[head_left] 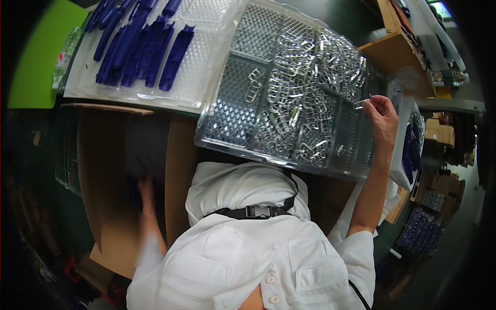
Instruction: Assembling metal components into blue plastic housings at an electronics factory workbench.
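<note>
Carton: open brown cardboard box (178,155), at the person's left, its interior dim.
Sorting tray: clear rigid plastic tray (227,85), ribbed floor, divided into compartments, directly ahead of the person.
Side tray: white textured plastic tray (206,23), just left of the sorting tray, beyond the carton.
Strips: long, curved, dark blue plastic pieces (129,49), lying roughly side by side on the side tray.
Left hand: bare left hand (146,188), blurred, down inside the carton; cannot tell whether it grips anything.
Right hand: bare right hand (383,113), over the sorting tray's right side, thumb and forefinger pinched together on one clip.
Stock: heap of shiny silver metal wire clips (294,77), filling the middle compartments, left of the right hand.
Held clip: single small silver metal clip (361,103), at the right fingertips, long axis pointing leftward toward the heap; left hand well apart, lower left.
</note>
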Demonstrator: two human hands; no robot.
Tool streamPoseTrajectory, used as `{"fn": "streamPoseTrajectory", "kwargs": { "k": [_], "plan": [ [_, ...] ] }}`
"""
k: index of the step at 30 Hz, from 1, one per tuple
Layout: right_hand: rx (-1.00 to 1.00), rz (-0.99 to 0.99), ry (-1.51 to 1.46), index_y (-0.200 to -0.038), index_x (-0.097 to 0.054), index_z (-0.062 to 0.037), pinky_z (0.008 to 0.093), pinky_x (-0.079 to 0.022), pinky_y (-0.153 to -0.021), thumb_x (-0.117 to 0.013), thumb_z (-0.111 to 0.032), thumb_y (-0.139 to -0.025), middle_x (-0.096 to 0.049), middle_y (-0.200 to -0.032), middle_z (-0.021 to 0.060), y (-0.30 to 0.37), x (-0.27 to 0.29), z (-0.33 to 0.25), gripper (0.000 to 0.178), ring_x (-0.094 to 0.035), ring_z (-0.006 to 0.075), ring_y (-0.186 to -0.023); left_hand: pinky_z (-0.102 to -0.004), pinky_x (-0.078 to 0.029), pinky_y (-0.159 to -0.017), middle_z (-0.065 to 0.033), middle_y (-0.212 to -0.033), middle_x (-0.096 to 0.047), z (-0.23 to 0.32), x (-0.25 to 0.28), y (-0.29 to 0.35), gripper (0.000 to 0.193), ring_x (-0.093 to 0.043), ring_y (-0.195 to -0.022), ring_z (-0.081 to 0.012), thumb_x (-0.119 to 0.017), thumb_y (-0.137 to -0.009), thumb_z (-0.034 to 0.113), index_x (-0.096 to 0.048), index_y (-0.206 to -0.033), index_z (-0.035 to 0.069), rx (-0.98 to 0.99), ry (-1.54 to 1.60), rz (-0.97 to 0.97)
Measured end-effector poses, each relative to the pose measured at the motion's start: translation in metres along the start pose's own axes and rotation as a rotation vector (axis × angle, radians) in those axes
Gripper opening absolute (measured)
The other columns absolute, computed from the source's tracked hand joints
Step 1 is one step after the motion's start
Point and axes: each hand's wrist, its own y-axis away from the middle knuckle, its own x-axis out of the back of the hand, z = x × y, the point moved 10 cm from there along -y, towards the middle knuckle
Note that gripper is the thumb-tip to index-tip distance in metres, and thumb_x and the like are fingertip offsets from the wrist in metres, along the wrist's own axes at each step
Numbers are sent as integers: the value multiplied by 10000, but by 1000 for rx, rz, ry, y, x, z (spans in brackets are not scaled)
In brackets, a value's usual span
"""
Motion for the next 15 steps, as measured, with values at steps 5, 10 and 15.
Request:
{"fn": "streamPoseTrajectory", "kwargs": {
  "k": [5, 10, 15],
  "plan": [
    [-69, -27, -338, -1132, -728, 32, 229, -556, -816, -748, -51, -982, -760, -993, 56, 25, -2, -19, 173, -706, 104, -882, -300, -502, -813, -99, -1155, -707, 195, 37, 106, 540, -628, -892, -132, -521, -1119, 377, -533, -1493, -12, -284, 304, 209],
    [-52, 6, -465, -1114, -740, 32, 237, -578, -827, -736, -19, -979, -755, -991, 53, 53, 8, -36, 144, -708, 107, -891, -241, -473, -553, -101, -984, -662, 362, -107, 197, 547, -582, -635, -115, -427, -1140, 426, -510, -1487, 12, -494, 569, -344],
    [30, -2, -671, -1103, -728, 42, 237, -562, -825, -757, 36, -942, -729, -981, 67, 84, 12, -72, 163, -697, 117, -886, -271, -531, -600, -158, -1036, -669, 398, -297, 286, 578, -633, -656, -148, -473, -1078, 382, -455, -1508, -4, -129, 571, -1169]
  ]
}}
